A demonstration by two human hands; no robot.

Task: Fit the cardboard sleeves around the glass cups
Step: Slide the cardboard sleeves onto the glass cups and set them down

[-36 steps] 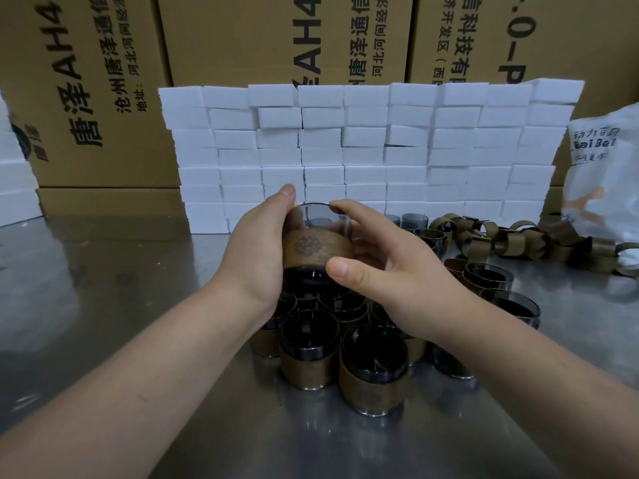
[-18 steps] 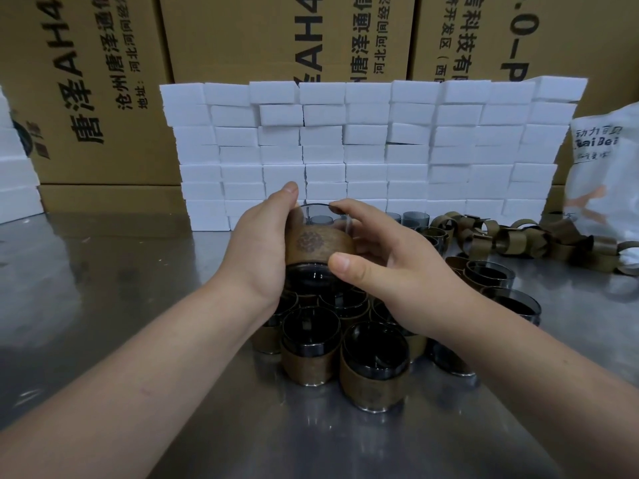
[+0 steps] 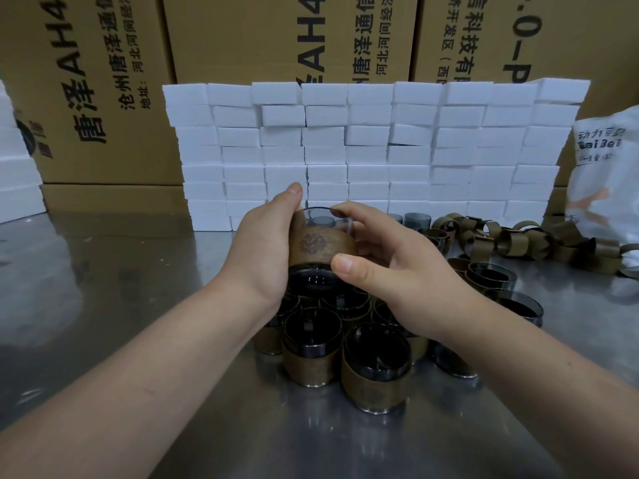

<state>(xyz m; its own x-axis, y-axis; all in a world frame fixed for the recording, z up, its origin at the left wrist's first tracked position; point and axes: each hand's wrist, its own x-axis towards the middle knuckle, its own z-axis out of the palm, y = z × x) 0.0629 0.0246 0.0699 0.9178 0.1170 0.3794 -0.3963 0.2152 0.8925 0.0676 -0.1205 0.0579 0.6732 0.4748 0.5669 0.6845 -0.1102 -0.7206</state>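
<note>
While both hands hold one glass cup (image 3: 320, 283) in the air above the middle of the desk (image 3: 103, 288), I see a cardboard sleeve (image 3: 321, 245) sitting around its body, with a round printed mark facing me. Clear glass shows above the sleeve and dark glass below it. The left hand (image 3: 266, 250) is curled around the left side of the cup, with the thumb standing up at the rim. The right hand (image 3: 390, 271) wraps the right and far side, and its thumb presses on the lower edge of the sleeve.

Directly under the hands, a tight group of sleeved cups (image 3: 311, 344) stands upright on the desk, touching one another. Toward the right edge lies a long heap of loose sleeves (image 3: 511, 236), and between this heap and the group stand some more cups. A few bare cups (image 3: 416, 221) stand near the far edge, just beside a wall of white foam blocks (image 3: 373, 146). Behind the wall are large cardboard boxes (image 3: 242, 46) with printed characters, and a white bag (image 3: 608, 181) sits at the far right corner.
</note>
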